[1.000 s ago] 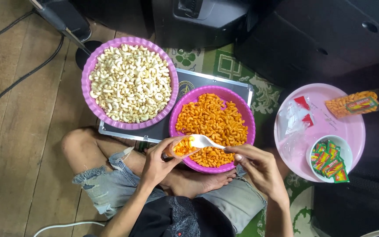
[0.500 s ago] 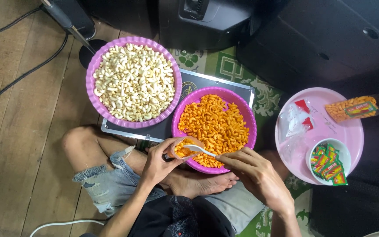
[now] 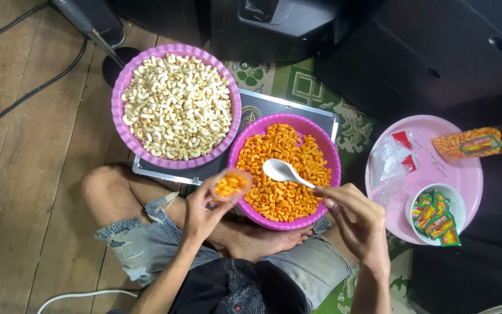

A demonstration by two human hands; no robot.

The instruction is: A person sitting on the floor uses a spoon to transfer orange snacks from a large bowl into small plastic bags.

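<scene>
The right hand [image 3: 355,218] has a pinching grip on the handle of a white plastic spoon [image 3: 284,172], whose bowl lies over the orange snacks, seemingly empty. The left hand [image 3: 201,212] has its grip closed around a small clear plastic bag [image 3: 230,185] partly filled with orange macaroni-shaped snacks, its mouth open and facing up, just left of the spoon.

Under the spoon sits a round purple plastic basin [image 3: 326,145] heaped with orange macaroni-shaped snacks [image 3: 283,168], right in front of the person, who sits cross-legged in frayed denim shorts on a wooden plank floor [image 3: 24,192]. To the far left, touching that basin, is a larger round purple plastic basin [image 3: 118,125] full of pale cream macaroni-shaped snacks [image 3: 175,107]. Both basins rest on a flat silver-edged dark case [image 3: 262,107] lying on a green patterned mat [image 3: 297,81].

To the right lies a round pink plastic tray [image 3: 454,174]. It carries a loose heap of clear plastic bags with red corners [image 3: 396,157], a small white bowl [image 3: 454,195] of green and red sachets [image 3: 434,212], and, at its far right rim, a sealed clear packet of orange snacks [image 3: 472,142].
</scene>
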